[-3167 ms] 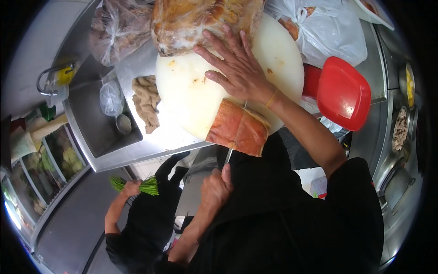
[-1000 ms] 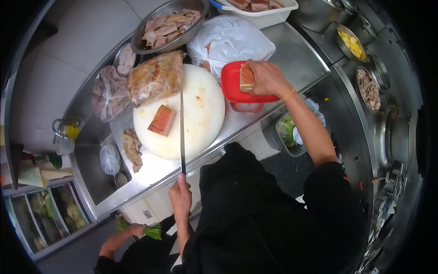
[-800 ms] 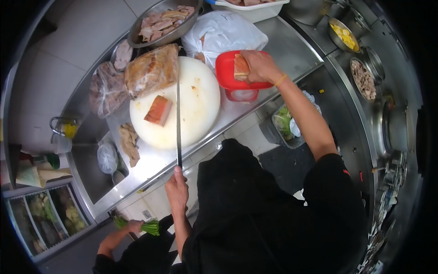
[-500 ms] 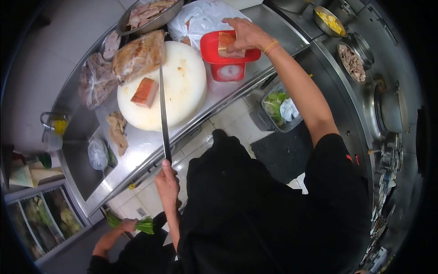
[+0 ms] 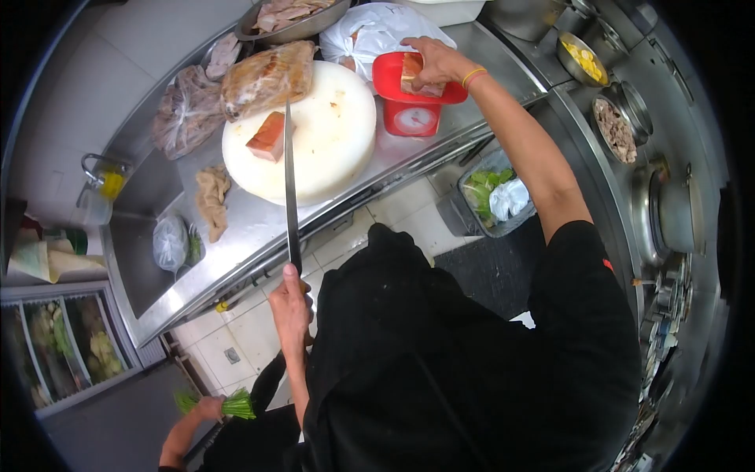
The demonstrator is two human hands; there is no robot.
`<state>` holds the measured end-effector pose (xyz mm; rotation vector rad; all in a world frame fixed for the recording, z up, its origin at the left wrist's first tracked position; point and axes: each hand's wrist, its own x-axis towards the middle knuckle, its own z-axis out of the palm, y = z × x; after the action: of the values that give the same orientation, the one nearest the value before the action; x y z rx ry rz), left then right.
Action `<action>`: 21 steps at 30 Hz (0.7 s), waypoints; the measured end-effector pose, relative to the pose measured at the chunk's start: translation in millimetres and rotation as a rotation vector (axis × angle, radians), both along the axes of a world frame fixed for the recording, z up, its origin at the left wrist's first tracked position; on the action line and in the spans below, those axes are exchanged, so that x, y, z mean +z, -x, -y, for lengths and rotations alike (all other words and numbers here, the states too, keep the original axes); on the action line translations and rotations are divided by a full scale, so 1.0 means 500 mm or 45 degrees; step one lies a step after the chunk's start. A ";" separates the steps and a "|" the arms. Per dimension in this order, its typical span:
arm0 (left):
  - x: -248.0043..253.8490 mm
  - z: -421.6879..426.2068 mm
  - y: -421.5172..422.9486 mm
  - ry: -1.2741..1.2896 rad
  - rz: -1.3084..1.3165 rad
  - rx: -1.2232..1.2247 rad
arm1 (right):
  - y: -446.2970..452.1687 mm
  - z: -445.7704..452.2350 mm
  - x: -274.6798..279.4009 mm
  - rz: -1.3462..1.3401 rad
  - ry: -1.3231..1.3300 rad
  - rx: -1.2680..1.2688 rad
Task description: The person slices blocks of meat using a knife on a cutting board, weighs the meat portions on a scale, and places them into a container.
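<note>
My left hand (image 5: 292, 308) is wrapped round the handle of a long knife (image 5: 290, 185), whose blade crosses the edge of a round white chopping board (image 5: 338, 134). On the board, left of the blade, lies a block of pork belly (image 5: 267, 137) with browned skin. A larger slab of meat (image 5: 269, 77) rests on the board's far left edge. My right hand (image 5: 437, 61) grips another block of pork belly (image 5: 410, 71) in the red tray (image 5: 385, 76) of a kitchen scale (image 5: 412, 119). Its fingers and thumb are on opposite sides of that block.
A white plastic bag (image 5: 377, 31) and a metal bowl of meat (image 5: 291, 17) sit behind the board. Wrapped meat (image 5: 185, 114) and a cloth (image 5: 211, 200) lie left. Below, a bin (image 5: 487, 193) stands on the floor. A co-worker's hand (image 5: 208, 407) holds green stalks (image 5: 237, 404).
The whole view has shifted, so the counter appears farther right and slightly higher. Both hands keep their hold; the scale's dial now shows more clearly.
</note>
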<state>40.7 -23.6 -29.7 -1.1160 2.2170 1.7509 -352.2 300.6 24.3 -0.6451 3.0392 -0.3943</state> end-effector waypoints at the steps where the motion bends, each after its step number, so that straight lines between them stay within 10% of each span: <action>1: 0.004 -0.001 0.003 -0.011 0.017 0.005 | 0.007 0.001 -0.004 0.015 -0.007 0.026; 12: -0.016 0.002 0.029 -0.023 0.055 0.011 | 0.064 -0.009 0.009 0.203 0.099 0.008; 21: 0.028 -0.005 0.066 -0.131 0.085 0.124 | -0.068 0.178 0.006 1.409 1.696 0.135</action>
<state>7.8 -21.3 -15.7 -1.2591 2.0418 1.8137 -318.2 211.6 27.5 -0.3093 1.3967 -1.9323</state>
